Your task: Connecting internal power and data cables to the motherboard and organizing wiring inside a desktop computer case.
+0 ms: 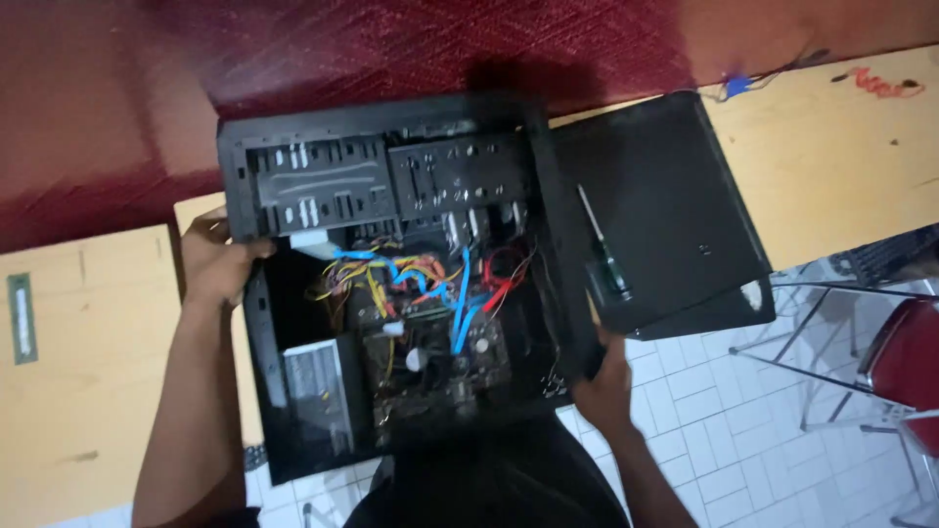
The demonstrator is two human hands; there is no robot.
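An open black computer case [391, 156] lies on its side across two wooden tables, its inside facing up. Blue, red and yellow cables [430, 279] run over the motherboard [460, 357], and a grey power supply [318, 386] sits at the lower left. My left hand [215, 259] grips the case's left edge. My right hand [604, 376] holds the case's lower right edge. The removed black side panel [665, 205] lies to the right, with a screwdriver [604, 259] resting on it.
A green memory stick [22, 318] lies on the left wooden table [88, 391]. The right wooden table [841, 166] carries small cables at its far edge. A red chair with a metal frame [900, 352] stands on the white tiled floor. Red carpet lies beyond.
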